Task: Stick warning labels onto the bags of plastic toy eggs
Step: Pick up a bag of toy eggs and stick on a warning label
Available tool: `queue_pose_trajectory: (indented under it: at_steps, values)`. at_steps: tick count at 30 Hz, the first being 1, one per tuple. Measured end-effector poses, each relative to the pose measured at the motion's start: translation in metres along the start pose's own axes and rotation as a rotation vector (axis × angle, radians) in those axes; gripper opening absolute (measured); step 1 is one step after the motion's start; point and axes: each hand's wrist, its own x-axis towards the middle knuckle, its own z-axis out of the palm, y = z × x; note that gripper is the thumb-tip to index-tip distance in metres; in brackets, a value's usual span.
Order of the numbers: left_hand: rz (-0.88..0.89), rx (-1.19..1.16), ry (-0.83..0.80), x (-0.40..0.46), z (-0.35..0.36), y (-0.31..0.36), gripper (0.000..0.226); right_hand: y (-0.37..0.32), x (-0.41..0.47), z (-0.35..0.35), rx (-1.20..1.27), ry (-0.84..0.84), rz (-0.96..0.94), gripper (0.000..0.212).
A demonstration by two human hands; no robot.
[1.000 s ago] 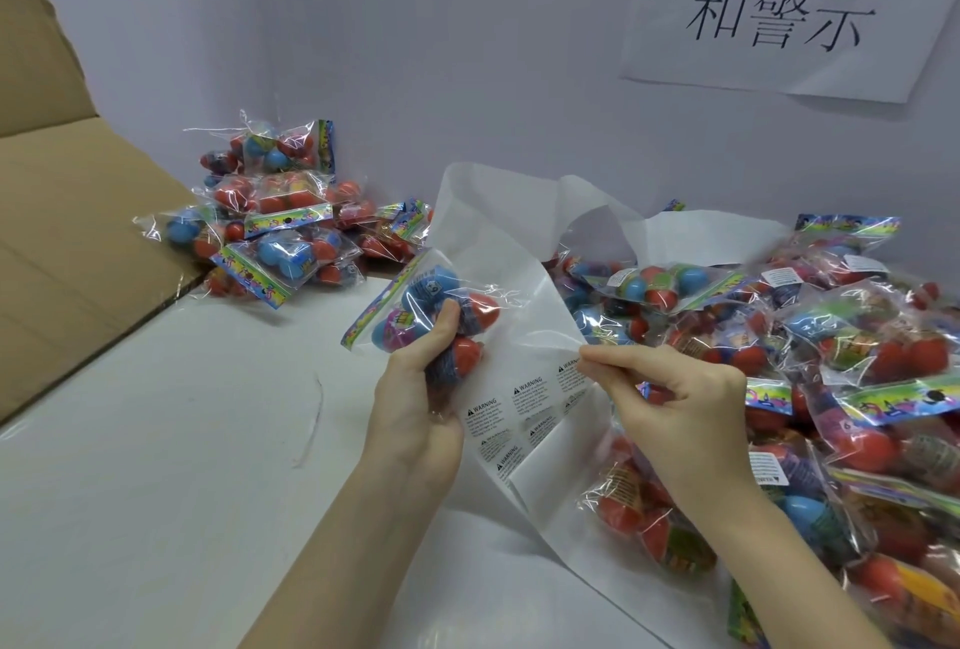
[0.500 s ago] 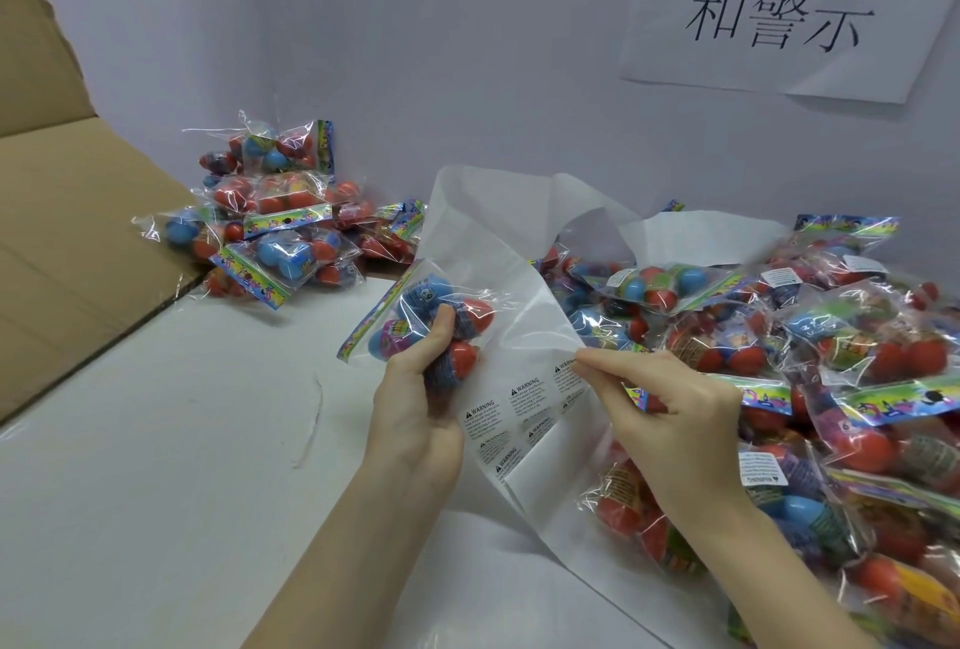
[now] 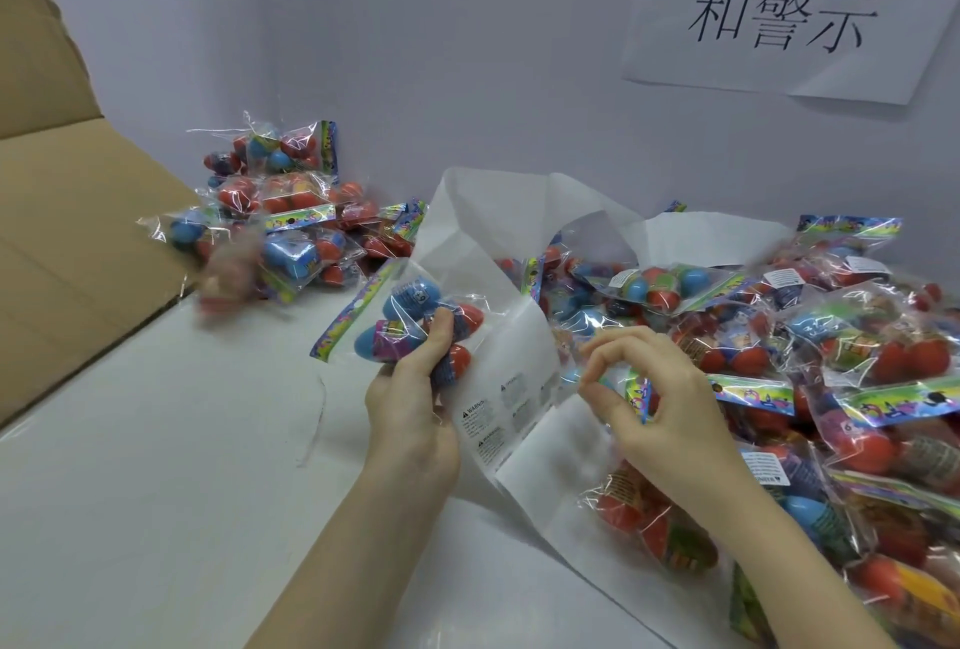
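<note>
My left hand (image 3: 410, 409) grips a clear bag of blue and red toy eggs (image 3: 410, 316) with a colourful header, held above the table. Tucked behind that bag, the white label sheet (image 3: 514, 243) bends upward, and printed warning labels (image 3: 483, 420) show on its lower part. My right hand (image 3: 665, 404) hovers just right of the sheet, thumb and forefinger pinched together on what looks like a small peeled label, blurred. A big heap of egg bags (image 3: 789, 336) lies under and behind my right hand.
A second pile of egg bags (image 3: 291, 191) sits at the back left by the wall, one bag at its front blurred. A brown cardboard flap (image 3: 62, 212) rises on the left. White table (image 3: 156, 466) in front. A paper sign (image 3: 779, 9) hangs on the wall.
My right hand has pulled away from the sheet's edge to the right, fingers still pinched. The sheet sprang back slightly. A bag at the front of the left pile is moving.
</note>
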Motion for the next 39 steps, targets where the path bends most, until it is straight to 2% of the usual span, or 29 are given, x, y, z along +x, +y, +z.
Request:
queue_pose_trajectory:
  at_steps: [3, 6, 8, 11, 14, 17, 21, 28, 31, 34, 37, 39]
  values:
    - [0.176, 0.142, 0.056, 0.002, -0.002, -0.001, 0.008, -0.003, 0.001, -0.011, 0.263, -0.044, 0.103, 0.014]
    - [0.453, 0.210, 0.048, -0.003, 0.000, 0.002, 0.013, -0.003, 0.004, -0.019, 0.489, 0.063, 0.164, 0.009]
    - [0.551, 0.264, -0.029, -0.009, 0.002, 0.003, 0.015, -0.005, 0.004, -0.021, 0.573, 0.127, 0.169, 0.006]
    - [0.430, 0.300, -0.256, -0.012, 0.001, -0.001, 0.017, -0.008, 0.005, -0.025, 0.683, 0.198, 0.144, 0.009]
    - [0.305, 0.395, -0.366, -0.015, 0.003, -0.001, 0.022, -0.013, 0.004, -0.028, 0.689, 0.210, 0.117, 0.010]
    - [0.253, 0.442, -0.385, -0.019, 0.005, -0.002, 0.008, -0.022, 0.001, -0.025, 0.601, 0.151, 0.076, 0.013]
    - [0.249, 0.431, -0.388, -0.022, 0.006, -0.004, 0.027, -0.030, -0.004, -0.015, 0.369, 0.129, 0.035, 0.014]
    - [0.281, 0.409, -0.413, -0.026, 0.006, -0.005, 0.026, -0.031, -0.005, -0.008, 0.196, 0.180, 0.048, 0.012]
    - [0.279, 0.400, -0.434, -0.027, 0.006, -0.006, 0.020, -0.031, -0.005, -0.008, 0.196, 0.193, 0.054, 0.012]
    - [0.267, 0.401, -0.444, -0.028, 0.006, -0.005, 0.004, -0.031, -0.005, -0.008, 0.180, 0.212, 0.050, 0.012]
    - [0.284, 0.455, -0.464, -0.027, 0.005, -0.005, 0.026, -0.031, -0.006, -0.008, 0.177, 0.214, 0.054, 0.013]
    - [0.322, 0.516, -0.472, -0.027, 0.005, -0.006, 0.033, -0.031, -0.006, -0.009, 0.183, 0.215, 0.069, 0.017]
